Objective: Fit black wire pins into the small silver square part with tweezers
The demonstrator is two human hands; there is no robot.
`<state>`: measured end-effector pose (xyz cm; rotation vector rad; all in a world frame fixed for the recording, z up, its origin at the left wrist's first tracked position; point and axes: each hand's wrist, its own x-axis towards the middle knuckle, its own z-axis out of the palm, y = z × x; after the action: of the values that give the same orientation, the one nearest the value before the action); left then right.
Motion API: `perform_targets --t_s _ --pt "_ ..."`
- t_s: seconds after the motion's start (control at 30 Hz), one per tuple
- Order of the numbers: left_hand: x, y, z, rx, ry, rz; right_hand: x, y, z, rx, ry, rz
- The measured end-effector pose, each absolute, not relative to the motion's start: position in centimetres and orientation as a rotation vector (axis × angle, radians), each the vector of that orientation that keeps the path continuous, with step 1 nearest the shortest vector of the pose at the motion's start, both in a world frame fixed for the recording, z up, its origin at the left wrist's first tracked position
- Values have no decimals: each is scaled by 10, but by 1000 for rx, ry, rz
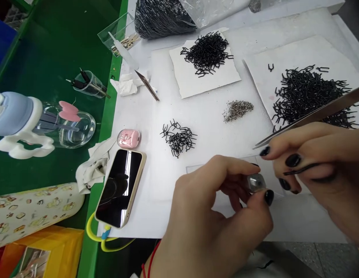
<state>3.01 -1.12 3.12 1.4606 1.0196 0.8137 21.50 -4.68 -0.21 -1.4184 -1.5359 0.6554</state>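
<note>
Between thumb and forefinger, my left hand (216,208) pinches a small shiny metallic-looking piece (256,182). To its right, my right hand (315,162) is closed on metal tweezers (318,114), whose tip points left above the left fingertips. A thin black strip (302,169) lies across the right fingers. Ahead on the white work surface are a small pile of black forked pieces (179,139) and a scatter of tiny metallic grains (238,111). Larger piles of black forked pieces rest on white paper at the top (208,52) and right (312,94).
A phone (120,187), a pink case (128,138) and crumpled tissue (127,85) line the left side. Another pair of tweezers (147,85) lies near a white-tipped tube (123,52). A bag of black pieces (162,19) sits at the back; bottles stand far left.
</note>
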Motion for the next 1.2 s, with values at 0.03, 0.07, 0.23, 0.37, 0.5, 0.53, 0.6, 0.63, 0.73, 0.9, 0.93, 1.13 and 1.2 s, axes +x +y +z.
perform_targets --t_s 0.03,0.07,0.23,0.37,0.5,0.53,0.6,0.63,0.73,0.9,0.93,1.13,1.2 --pt "31 -9 31 1431 1028 790 212 -46 0 -1414 -1559 687" --pt "32 -7 31 1405 1035 774 209 -45 2 -1401 -1580 712" --pt "35 1 33 1346 1107 726 201 -45 2 -1484 -1622 677" --pt "36 3 38 1344 1193 651 202 -45 0 -1552 -1666 706" --pt "38 3 42 1293 1239 593 202 -42 -1 -1524 -1606 718" --pt "39 3 42 1286 1230 594 201 -42 -1 -1527 -1593 702" --pt "40 3 41 1274 1225 596 198 -41 -1 -1533 -1577 677" --pt "40 3 41 1270 1226 599 197 -42 0 -1547 -1575 691" --pt "40 4 40 1264 1233 604 194 -44 4 -1543 -1559 696" --pt "39 3 40 1260 1229 615 195 -47 4 -1557 -1567 680" --pt "39 3 40 1256 1232 620 195 -47 3 -1563 -1565 674" --pt "39 2 39 1271 1230 628 197 -42 2 -1542 -1569 651" --pt "39 2 39 1280 1233 625 195 -42 3 -1561 -1562 658"
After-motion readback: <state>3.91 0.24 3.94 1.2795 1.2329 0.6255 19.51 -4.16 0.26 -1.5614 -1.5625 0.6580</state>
